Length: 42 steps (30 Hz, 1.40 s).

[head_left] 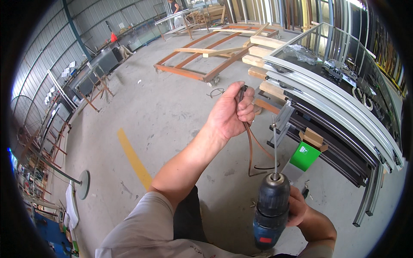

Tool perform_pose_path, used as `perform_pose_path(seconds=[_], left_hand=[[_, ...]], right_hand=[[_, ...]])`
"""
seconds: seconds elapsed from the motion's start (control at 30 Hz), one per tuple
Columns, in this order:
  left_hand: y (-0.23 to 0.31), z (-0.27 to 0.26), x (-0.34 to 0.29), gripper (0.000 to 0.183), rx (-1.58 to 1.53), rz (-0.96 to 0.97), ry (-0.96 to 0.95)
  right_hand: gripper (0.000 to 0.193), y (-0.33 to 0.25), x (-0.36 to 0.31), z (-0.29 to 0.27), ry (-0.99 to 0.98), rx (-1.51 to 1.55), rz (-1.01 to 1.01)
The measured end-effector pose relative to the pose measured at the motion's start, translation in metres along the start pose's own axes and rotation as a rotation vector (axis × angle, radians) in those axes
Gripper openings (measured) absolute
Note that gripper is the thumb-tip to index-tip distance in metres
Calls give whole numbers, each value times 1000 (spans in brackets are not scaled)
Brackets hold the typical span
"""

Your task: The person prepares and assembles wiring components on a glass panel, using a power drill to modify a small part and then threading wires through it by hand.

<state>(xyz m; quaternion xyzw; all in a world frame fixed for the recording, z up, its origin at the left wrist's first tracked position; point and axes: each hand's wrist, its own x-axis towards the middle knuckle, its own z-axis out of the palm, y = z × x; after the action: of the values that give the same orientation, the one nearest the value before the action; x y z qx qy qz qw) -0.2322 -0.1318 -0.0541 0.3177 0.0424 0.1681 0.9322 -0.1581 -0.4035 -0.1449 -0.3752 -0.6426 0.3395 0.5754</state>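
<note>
- Nearest, low in the frame: right hand [297, 210] wrapped around the grip of a dark blue cordless drill [270, 210], fingers closed on it, chuck pointing up and away.
- Out of the chuck, a long thin bit [275, 148] standing almost upright, tip close beside a small grey bracket [282, 121] at the end of the frame stack.
- Just left of the bit, higher up: left hand [231, 112] raised on an outstretched forearm, fist shut around a bundle of brown rubber strip [250, 146].
- Loose ends of that strip hanging down from the fist, curling toward the floor between the two hands.
- Right of the drill: a green cardboard box [304, 155] with brown flaps open, sitting just below the frame ends.
- Beyond, filling the right side: stacked aluminium window frames [327, 92], silver rails over dark ones, laid flat on pale timber blocks [263, 52].
- On top of the stack: a clear plastic bag [303, 53] and small dark hardware pieces.
- Bare grey concrete floor [172, 107] to the left, crossed by a yellow painted line [134, 158].
- Farther off, centre: a low orange steel trolley frame [206, 56] with wooden battens lying across it.
- Far left: glass panels on metal trestles [97, 81] along the corrugated wall.
- At the very back: a person [174, 6] standing near a workbench.
</note>
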Motion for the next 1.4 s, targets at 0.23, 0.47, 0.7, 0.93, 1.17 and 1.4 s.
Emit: perform_pose_path(seconds=[0.23,0.47,0.7,0.93,1.17,1.4], left_hand=[[6,20,-2,33,-66,74,-29],[8,14,-2,31,-78,122,4],[1,21,0,29,-127,101,-2],[-7,20,3,31,-134,77,-49],[-11,26,5,34,-111,65,-63],[-13,23,8,34,-116,68,-151]], right_hand=[[28,6,-10,-7,263,-159,228],[44,-5,27,-11,359,-686,-504],[43,-12,16,-2,457,-907,-91],[48,-29,25,-16,379,-764,-374],[46,-29,22,-18,394,-857,-373],[41,-19,23,-11,586,-929,-372]])
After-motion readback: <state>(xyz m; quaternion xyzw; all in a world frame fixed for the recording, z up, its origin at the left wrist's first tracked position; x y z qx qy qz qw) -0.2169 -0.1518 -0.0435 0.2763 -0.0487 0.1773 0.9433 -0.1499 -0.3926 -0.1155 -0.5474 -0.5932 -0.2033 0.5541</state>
